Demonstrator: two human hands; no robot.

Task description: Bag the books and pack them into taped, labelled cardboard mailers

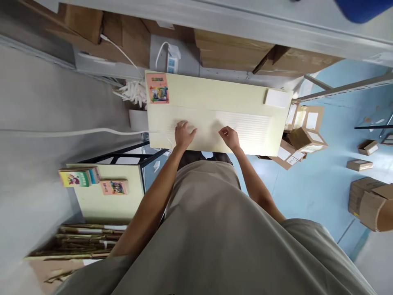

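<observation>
Along the near half of the pale worktop (215, 93), a long strip of lined paper (245, 128) is lying flat, its ruled part stretching towards the right edge and its left end fading into the board's own colour, so I am not managing to tell exactly where it is ending. Near the front edge, the left hand (184, 135) is spreading over the left half, palm down, fingers well apart and loosely bent, seemingly grasping nothing. The right hand (229, 137) is curling just beside the ruled part, thumb and forefinger coming close together; whether they are pinching anything is remaining too small to tell. A pink booklet (157, 88) is sitting at the far left corner, and a white stack (276, 98) is occupying the far right one. The paper is looking light, thin and limp, probably sliding easily on the smooth board and creasing under a hard pinch; its right end is seeming the best place for taking hold, with fingertips supporting both corners and a flat palm steadying the middle
</observation>
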